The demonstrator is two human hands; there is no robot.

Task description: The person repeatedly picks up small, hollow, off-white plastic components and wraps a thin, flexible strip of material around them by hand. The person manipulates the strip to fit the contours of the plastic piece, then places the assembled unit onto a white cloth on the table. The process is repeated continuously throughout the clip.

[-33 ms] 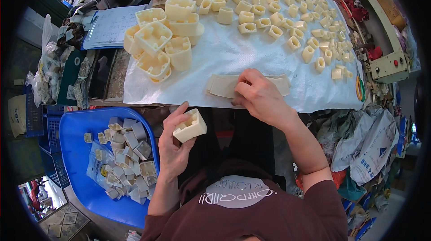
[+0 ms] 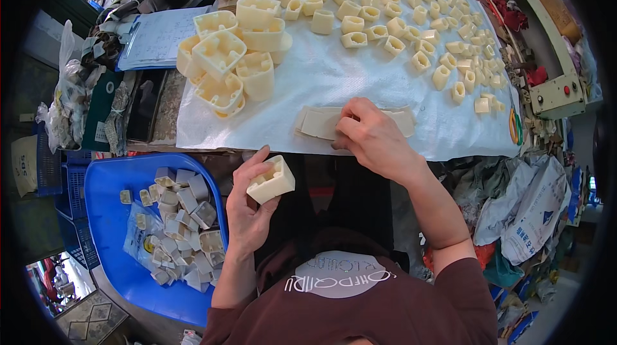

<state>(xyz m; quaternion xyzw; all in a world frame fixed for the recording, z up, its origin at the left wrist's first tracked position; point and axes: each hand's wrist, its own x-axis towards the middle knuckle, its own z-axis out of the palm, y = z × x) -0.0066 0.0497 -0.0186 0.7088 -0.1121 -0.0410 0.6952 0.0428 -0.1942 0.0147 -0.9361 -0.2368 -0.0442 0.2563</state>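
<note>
In my left hand (image 2: 247, 207) is a hollow cream plastic block (image 2: 272, 181), gripped between thumb and fingers just off the table's front edge and tilted, with its open side turned up and left. My right hand (image 2: 373, 139) is at a small stack of thin beige strips (image 2: 319, 124) lying flat near that edge. Its fingers pinch the front edge of the strips, though the fingertips are partly hidden. What the strips are made of I cannot tell. Larger cream hollow blocks (image 2: 220, 54) are heaped at the left of the white sheet (image 2: 276, 128).
Many small cream hollow pieces (image 2: 354, 39) spread over the back and right of the sheet. At my left stands a blue tub (image 2: 116, 261) with pale blocks. A clipboard with papers (image 2: 160, 35) lies at the back left, scissors (image 2: 516, 128) at the right edge, plastic sacks (image 2: 533, 210) below right.
</note>
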